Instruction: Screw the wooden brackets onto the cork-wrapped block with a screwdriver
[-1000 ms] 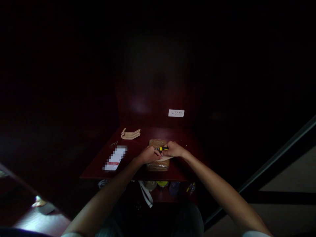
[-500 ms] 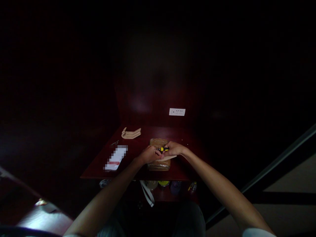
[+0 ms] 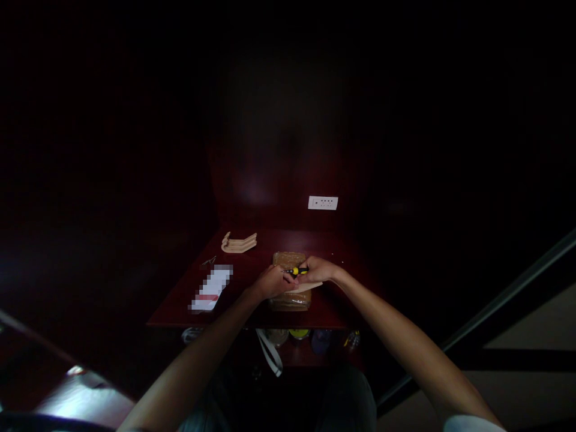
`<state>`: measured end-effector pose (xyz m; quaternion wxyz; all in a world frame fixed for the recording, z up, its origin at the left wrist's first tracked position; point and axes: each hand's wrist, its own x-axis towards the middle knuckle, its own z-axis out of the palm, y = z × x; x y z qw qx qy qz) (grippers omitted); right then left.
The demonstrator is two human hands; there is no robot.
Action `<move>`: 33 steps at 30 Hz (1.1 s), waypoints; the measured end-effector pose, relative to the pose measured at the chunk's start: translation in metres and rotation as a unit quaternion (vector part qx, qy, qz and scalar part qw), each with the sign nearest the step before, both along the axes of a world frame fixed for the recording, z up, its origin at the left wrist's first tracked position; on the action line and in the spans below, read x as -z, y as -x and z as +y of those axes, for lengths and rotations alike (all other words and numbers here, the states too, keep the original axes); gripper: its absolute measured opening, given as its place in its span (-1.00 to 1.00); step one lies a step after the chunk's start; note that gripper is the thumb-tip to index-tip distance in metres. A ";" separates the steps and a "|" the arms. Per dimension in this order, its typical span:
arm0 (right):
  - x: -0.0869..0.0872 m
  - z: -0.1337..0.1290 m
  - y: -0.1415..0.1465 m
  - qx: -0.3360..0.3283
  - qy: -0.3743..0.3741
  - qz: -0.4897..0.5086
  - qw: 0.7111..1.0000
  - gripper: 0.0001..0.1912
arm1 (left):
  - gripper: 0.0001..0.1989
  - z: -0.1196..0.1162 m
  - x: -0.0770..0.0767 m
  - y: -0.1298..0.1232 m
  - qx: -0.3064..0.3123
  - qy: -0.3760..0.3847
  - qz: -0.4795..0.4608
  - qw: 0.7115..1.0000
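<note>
We observe the left hand (image 3: 272, 282) and right hand (image 3: 318, 270) brought together over a brown packet (image 3: 290, 302) on the dark red surface (image 3: 175, 309). The fingers of both hands curl inward and meet at a small yellow-and-black screwdriver (image 3: 297, 271). Part of the tool is hidden by the hands, and we cannot tell which hand has firm hold. A pale flat strip (image 3: 310, 287) extends from under the right hand, across the packet. Farther left we note a beige looped object (image 3: 238, 242), a small metal tool (image 3: 208, 261) and a pixelated paper (image 3: 211, 288). Items on the shelf (image 3: 306, 357) below are too dark to identify.
</note>
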<state>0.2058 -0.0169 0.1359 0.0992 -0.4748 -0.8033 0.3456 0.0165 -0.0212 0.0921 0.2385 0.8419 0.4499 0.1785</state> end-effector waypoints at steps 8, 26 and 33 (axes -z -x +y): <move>-0.024 -0.004 -0.031 0.026 -0.085 0.065 0.994 -0.50 | -0.71 -0.008 -0.009 -0.002 -0.003 0.011 0.000 1.000; -0.030 -0.029 -0.006 0.053 -0.285 0.027 0.957 -0.60 | -0.71 -0.010 -0.010 -0.002 0.006 0.009 0.002 1.000; -0.024 -0.029 0.004 0.037 -0.295 0.025 0.954 -0.65 | -0.74 -0.010 -0.010 -0.003 -0.008 0.004 0.000 1.000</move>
